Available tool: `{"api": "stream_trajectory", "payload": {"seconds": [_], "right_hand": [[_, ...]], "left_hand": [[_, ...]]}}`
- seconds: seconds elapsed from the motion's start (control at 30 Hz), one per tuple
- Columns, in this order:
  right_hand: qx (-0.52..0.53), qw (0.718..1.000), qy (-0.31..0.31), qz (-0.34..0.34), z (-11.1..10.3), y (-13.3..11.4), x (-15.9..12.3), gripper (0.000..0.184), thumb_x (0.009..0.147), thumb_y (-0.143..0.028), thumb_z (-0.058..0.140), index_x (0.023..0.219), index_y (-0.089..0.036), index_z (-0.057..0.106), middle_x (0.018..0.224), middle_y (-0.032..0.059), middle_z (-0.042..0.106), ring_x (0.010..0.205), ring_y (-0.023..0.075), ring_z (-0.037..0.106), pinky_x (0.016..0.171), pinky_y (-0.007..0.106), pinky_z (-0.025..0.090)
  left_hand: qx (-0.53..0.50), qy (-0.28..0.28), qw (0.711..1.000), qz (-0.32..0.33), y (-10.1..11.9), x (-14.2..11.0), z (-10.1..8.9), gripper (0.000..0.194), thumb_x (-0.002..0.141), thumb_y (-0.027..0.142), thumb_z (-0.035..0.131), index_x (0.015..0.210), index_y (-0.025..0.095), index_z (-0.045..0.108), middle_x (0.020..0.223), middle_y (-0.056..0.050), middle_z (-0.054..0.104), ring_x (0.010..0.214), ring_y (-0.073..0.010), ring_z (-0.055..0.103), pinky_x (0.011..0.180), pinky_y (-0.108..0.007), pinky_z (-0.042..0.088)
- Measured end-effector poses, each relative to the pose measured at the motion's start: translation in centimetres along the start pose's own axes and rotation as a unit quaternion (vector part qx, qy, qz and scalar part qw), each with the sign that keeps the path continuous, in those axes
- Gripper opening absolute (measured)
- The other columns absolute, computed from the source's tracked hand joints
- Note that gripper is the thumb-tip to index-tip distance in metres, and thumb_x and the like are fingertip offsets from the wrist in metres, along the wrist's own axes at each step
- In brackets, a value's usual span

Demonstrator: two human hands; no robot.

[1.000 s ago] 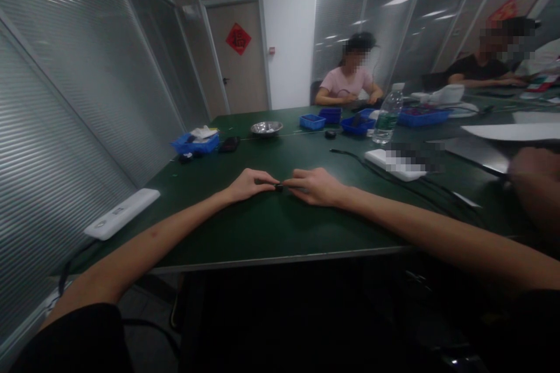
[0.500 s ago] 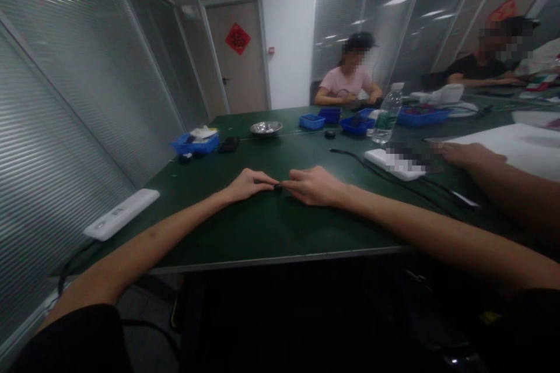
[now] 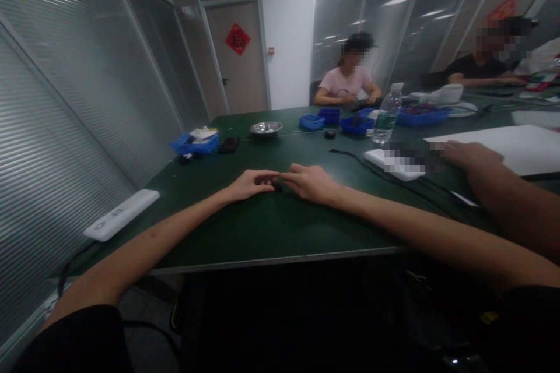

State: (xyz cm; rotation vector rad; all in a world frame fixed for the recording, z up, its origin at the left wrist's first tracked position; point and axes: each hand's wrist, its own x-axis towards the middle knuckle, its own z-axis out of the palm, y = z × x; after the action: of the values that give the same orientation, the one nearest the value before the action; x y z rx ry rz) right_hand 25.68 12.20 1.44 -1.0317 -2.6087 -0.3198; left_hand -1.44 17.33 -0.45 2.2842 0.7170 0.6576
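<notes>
Over the green table, my left hand [image 3: 250, 185] holds a small black part [image 3: 277, 186] at its fingertips, with thumb and fingers curved round it. My right hand [image 3: 312, 182] comes in from the other side, fingers bent and fingertips meeting the left index finger at the top of the part. The part is dark and tiny, so its kind does not show. My fingers hide some of it.
Left stand a white power strip [image 3: 121, 215] and a blue basket [image 3: 196, 144]. Ahead are a steel bowl [image 3: 266, 129], blue bins [image 3: 312, 122] and a water bottle [image 3: 387, 118]. To the right are a white box [image 3: 394, 165], a black cable [image 3: 350, 154] and another person's hand [image 3: 475, 156].
My left fingers have parted a little from the thumb and show a gap round the black part. My right fingertips have risen slightly. The other person's hand and paper have shifted a little.
</notes>
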Motion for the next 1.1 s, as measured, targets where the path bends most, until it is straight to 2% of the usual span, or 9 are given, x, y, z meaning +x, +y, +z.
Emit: {"api": "stream_trajectory", "payload": {"seconds": [0.17,0.33,0.43,0.53,0.6,0.7,0.87,1.1], "right_hand": [[0.022,0.995,-0.001,0.098,0.1,1.3,-0.1,0.038,0.104,-0.038,0.050,0.136,-0.025,0.068,0.113,0.0097,0.068,0.088,0.0203,0.065,0.073,0.029,0.043],[0.040,0.990,-0.006,0.137,0.4,3.0,-0.5,0.037,0.103,-0.039,0.051,0.132,-0.025,0.071,0.115,0.0089,0.071,0.095,0.0227,0.067,0.078,0.030,0.046],[0.044,0.989,-0.008,0.138,0.6,3.4,-0.5,0.037,0.103,-0.040,0.052,0.131,-0.025,0.071,0.116,0.0093,0.072,0.098,0.0230,0.067,0.081,0.031,0.047],[0.047,0.990,-0.009,0.135,0.7,3.3,-0.5,0.037,0.103,-0.041,0.052,0.130,-0.025,0.072,0.116,0.0091,0.072,0.099,0.0232,0.068,0.082,0.031,0.047],[0.048,0.990,-0.007,0.133,0.7,3.0,-0.5,0.037,0.103,-0.042,0.051,0.130,-0.026,0.072,0.117,0.0088,0.072,0.098,0.0230,0.068,0.081,0.031,0.047],[0.048,0.990,-0.012,0.130,0.6,2.8,-0.5,0.038,0.104,-0.043,0.051,0.131,-0.027,0.071,0.118,0.0088,0.072,0.096,0.0226,0.068,0.078,0.031,0.047],[0.050,0.990,-0.018,0.131,0.4,2.8,-0.5,0.038,0.104,-0.043,0.051,0.132,-0.027,0.070,0.118,0.0090,0.072,0.097,0.0228,0.068,0.078,0.030,0.047],[0.046,0.990,-0.020,0.131,0.4,2.8,-0.6,0.038,0.103,-0.041,0.051,0.132,-0.025,0.070,0.117,0.0094,0.072,0.096,0.0230,0.068,0.079,0.031,0.047]], "left_hand": [[0.006,-0.007,1.000,0.000,0.1,0.1,0.0,0.053,0.092,0.038,0.072,0.141,0.020,0.063,0.126,-0.012,0.071,0.093,-0.0181,0.064,0.084,-0.033,0.052],[0.055,-0.004,0.998,0.039,0.5,0.0,-0.1,0.038,0.093,0.038,0.071,0.126,0.019,0.073,0.135,-0.013,0.064,0.099,-0.0199,0.064,0.079,-0.032,0.052],[0.094,-0.002,0.994,0.062,0.8,-0.1,0.1,0.029,0.097,0.038,0.066,0.120,0.022,0.075,0.142,-0.012,0.060,0.119,-0.0249,0.061,0.091,-0.036,0.052],[0.133,-0.013,0.986,0.096,1.1,-0.1,0.5,0.033,0.099,0.035,0.063,0.131,0.026,0.070,0.142,-0.010,0.062,0.132,-0.0258,0.055,0.110,-0.044,0.043],[0.152,-0.026,0.982,0.107,1.2,-0.1,0.7,0.036,0.102,0.032,0.060,0.136,0.027,0.067,0.137,-0.009,0.066,0.130,-0.0243,0.057,0.113,-0.044,0.041],[0.164,-0.029,0.981,0.100,1.2,-0.1,0.6,0.036,0.103,0.030,0.055,0.138,0.025,0.066,0.130,-0.010,0.070,0.123,-0.0230,0.061,0.109,-0.041,0.045],[0.165,-0.015,0.982,0.093,0.8,-0.2,-0.4,0.035,0.102,0.029,0.057,0.136,0.023,0.067,0.126,-0.009,0.071,0.116,-0.0228,0.064,0.104,-0.039,0.048],[0.143,0.043,0.989,0.002,-0.2,-0.7,-2.1,0.034,0.100,0.041,0.060,0.125,0.021,0.072,0.121,-0.008,0.073,0.101,-0.0221,0.068,0.087,-0.035,0.053]]}}
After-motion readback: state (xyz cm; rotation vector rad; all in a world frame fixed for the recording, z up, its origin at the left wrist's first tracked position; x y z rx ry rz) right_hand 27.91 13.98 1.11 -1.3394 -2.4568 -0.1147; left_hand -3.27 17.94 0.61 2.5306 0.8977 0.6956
